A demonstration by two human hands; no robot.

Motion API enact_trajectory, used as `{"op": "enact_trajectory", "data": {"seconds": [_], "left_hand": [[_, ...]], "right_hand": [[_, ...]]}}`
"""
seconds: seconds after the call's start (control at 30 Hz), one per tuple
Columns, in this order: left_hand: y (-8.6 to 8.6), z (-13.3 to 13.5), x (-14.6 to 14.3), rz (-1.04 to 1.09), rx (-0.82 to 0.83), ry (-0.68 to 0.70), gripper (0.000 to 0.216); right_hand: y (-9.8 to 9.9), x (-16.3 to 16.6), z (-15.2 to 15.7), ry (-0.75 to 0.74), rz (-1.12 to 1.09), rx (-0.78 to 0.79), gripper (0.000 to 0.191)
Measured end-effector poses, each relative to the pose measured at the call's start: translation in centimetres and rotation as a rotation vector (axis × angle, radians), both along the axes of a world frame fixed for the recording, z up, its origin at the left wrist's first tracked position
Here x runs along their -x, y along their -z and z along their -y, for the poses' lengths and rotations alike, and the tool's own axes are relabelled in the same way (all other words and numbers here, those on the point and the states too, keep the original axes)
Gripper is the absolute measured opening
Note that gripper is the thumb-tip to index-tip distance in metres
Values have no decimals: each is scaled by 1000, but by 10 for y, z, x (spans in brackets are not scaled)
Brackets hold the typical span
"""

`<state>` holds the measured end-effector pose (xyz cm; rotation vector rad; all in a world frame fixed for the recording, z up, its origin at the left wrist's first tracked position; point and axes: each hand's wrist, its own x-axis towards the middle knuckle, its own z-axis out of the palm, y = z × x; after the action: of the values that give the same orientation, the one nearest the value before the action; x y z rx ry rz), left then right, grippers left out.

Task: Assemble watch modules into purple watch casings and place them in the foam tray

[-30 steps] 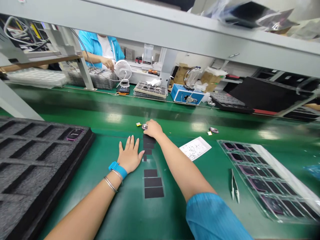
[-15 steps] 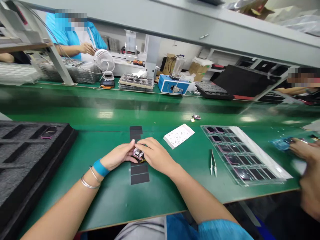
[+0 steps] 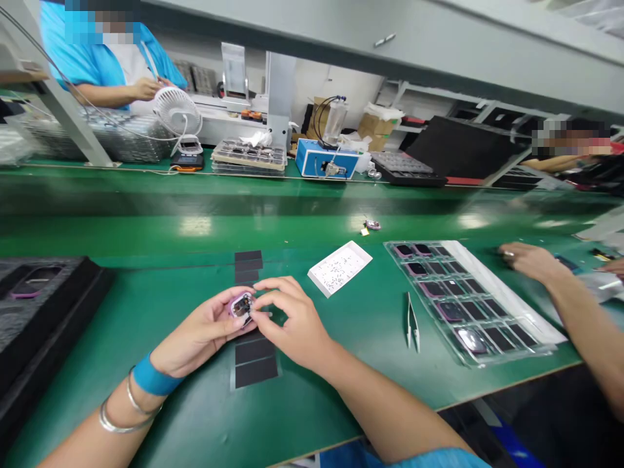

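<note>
My left hand (image 3: 202, 333) holds a small pink watch case (image 3: 242, 305) between thumb and fingers, raised just above the green table (image 3: 195, 403). My right hand (image 3: 292, 322) pinches at the same case from the right side. Beneath both hands lies a strip with black rectangular pads (image 3: 254, 361), and further pads (image 3: 248, 264) lie farther back. Tweezers (image 3: 412, 320) rest on the table to the right of my right hand.
A clear tray (image 3: 492, 305) of pink cases lies right; a co-worker's hand (image 3: 529, 261) reaches beside it. A white card (image 3: 340, 267) sits behind my hands. A black foam tray (image 3: 43, 312) is left. Another case (image 3: 373, 225) lies on the conveyor (image 3: 195, 208). A person works across it.
My right hand brought the case back from the conveyor. Both hands now hold it, lifted off the pad strip. The co-worker's hand moved toward the clear tray.
</note>
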<state>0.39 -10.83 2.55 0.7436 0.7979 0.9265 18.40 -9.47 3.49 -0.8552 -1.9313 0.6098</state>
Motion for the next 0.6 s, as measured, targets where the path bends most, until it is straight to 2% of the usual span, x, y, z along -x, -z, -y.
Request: {"op": "enact_trajectory", "data": {"seconds": [0.13, 0.27, 0.47, 0.6], "left_hand": [[-3, -1, 3, -113, -105, -7, 40], [-4, -3, 4, -243, -207, -80, 41], [0, -3, 2, -221, -242, -105, 44], [1, -2, 1, -200, -234, -150, 45]], "right_hand": [[8, 5, 2, -29, 29, 26, 3], [8, 6, 2, -38, 8, 50, 3], [7, 7, 2, -39, -4, 67, 7], [8, 8, 3, -19, -39, 4, 7]]}}
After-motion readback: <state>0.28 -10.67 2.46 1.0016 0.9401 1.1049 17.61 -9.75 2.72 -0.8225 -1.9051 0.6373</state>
